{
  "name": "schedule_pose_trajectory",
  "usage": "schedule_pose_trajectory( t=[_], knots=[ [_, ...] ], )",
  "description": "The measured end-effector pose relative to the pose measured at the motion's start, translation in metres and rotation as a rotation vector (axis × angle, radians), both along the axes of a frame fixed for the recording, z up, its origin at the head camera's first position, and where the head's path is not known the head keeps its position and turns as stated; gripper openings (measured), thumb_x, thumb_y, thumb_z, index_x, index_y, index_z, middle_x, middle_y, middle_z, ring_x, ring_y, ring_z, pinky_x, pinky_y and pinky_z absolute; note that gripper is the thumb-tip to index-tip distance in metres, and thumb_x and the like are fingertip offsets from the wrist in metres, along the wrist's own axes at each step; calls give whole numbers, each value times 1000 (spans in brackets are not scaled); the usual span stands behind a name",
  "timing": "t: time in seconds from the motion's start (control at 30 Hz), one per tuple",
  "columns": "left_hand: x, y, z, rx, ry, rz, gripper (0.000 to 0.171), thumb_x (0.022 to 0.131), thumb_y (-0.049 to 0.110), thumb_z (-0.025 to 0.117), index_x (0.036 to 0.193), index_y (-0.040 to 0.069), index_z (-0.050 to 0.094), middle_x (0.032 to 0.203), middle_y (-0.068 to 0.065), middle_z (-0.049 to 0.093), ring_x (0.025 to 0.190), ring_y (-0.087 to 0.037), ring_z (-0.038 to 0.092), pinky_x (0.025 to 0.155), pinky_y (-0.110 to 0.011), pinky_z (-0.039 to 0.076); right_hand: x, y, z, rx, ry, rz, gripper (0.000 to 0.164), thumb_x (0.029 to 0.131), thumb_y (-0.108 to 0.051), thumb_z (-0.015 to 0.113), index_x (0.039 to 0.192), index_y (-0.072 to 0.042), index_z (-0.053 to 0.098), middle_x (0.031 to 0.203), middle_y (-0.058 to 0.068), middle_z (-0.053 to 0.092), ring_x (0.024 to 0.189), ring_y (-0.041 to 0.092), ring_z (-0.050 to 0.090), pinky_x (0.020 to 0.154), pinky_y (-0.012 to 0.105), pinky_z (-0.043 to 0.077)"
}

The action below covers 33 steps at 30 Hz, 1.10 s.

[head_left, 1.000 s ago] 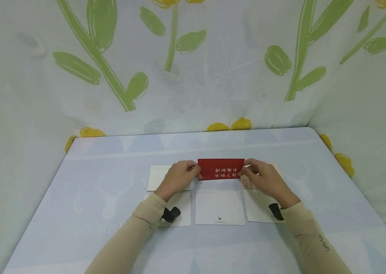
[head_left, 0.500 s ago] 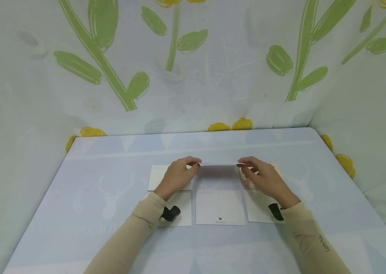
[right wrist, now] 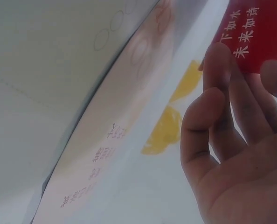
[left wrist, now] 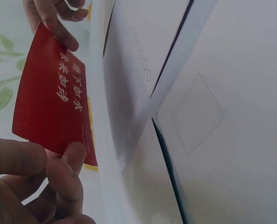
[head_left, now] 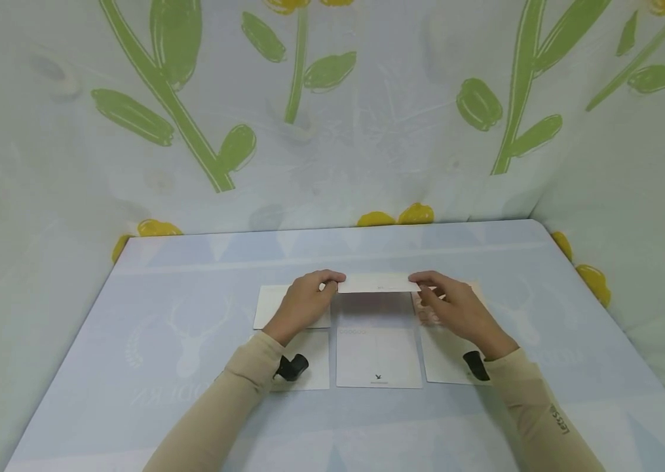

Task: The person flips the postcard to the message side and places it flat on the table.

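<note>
Above the table, a postcard [head_left: 376,283] is held level between both hands, its white side toward the head camera. Its red face with white characters shows in the left wrist view [left wrist: 50,98] and partly in the right wrist view. My left hand [head_left: 301,307] pinches one short end between thumb and fingers. At the opposite end, my right hand [head_left: 460,312] pinches the card the same way. Below it lies a white postcard [head_left: 379,359] with a small bird mark near its front edge. A pinkish postcard [right wrist: 124,107] with faint print lies by the right hand.
More white cards lie flat on the pale table [head_left: 202,419]: a back-left card [head_left: 270,301], a front-left card [head_left: 317,351] and a front-right card [head_left: 443,357], partly under the wrists. A curtain [head_left: 356,164] printed with flowers hangs behind the table's back edge.
The postcard has turned over in the hands: its red face showed to the head camera, then its edge, and now its white side shows. Both hands stay nearly in place.
</note>
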<state>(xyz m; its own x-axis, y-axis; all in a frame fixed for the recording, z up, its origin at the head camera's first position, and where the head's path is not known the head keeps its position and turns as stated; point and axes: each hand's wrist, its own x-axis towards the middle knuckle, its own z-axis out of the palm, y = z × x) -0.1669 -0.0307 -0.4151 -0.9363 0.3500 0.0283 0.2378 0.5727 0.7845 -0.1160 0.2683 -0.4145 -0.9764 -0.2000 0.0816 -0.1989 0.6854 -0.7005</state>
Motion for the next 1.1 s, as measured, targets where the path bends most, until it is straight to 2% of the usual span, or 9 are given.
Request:
schedule_pose_trajectory(
  t=[0.17,0.3,0.43,0.57,0.73,0.83,1.1],
  knots=[
    [1,1,-1,-37,18,11,31,104,23,49,124,18,72,129,-1,67,96,-19,57,83,-37,46,1,1,-1,-21,-37,-7,34,110,-26,45,137,-14,61,112,9,68,97,24,68,75,40,51],
    [1,2,-2,-72,36,19,31,102,27,52,124,20,72,125,2,69,101,-18,61,88,-40,49,1,1,-2,-13,-29,-6,36,110,-33,45,136,-15,63,107,6,69,96,24,66,79,41,50],
    [3,3,-3,-133,71,16,31,99,29,57,126,20,71,117,5,70,96,-15,62,83,-38,51,1,0,-2,11,-22,-17,37,108,-38,49,134,-17,64,112,6,69,96,23,63,76,40,50],
    [5,6,-3,-226,125,-5,32,96,25,63,127,18,70,114,4,70,88,-13,61,72,-33,51,1,-1,-3,42,-18,-18,35,106,-36,54,132,-17,67,124,5,68,97,22,63,74,38,50],
    [9,9,-4,-338,220,-47,34,92,21,70,126,13,69,106,1,69,76,-13,58,60,-29,48,2,-3,-5,82,-20,5,32,105,-29,57,131,-13,67,124,4,68,94,19,64,76,37,51],
    [10,11,-6,-380,258,-50,35,91,21,72,125,14,69,103,1,69,74,-12,58,60,-27,48,3,-5,-5,93,-28,25,31,104,-25,58,131,-11,67,123,4,69,92,18,64,76,37,51],
    [13,11,-8,-397,287,-54,36,89,20,74,124,12,70,101,0,70,74,-12,59,61,-29,49,5,-6,-5,130,-27,47,30,103,-20,61,131,-10,67,124,6,68,92,18,63,78,38,51]
  ],
)
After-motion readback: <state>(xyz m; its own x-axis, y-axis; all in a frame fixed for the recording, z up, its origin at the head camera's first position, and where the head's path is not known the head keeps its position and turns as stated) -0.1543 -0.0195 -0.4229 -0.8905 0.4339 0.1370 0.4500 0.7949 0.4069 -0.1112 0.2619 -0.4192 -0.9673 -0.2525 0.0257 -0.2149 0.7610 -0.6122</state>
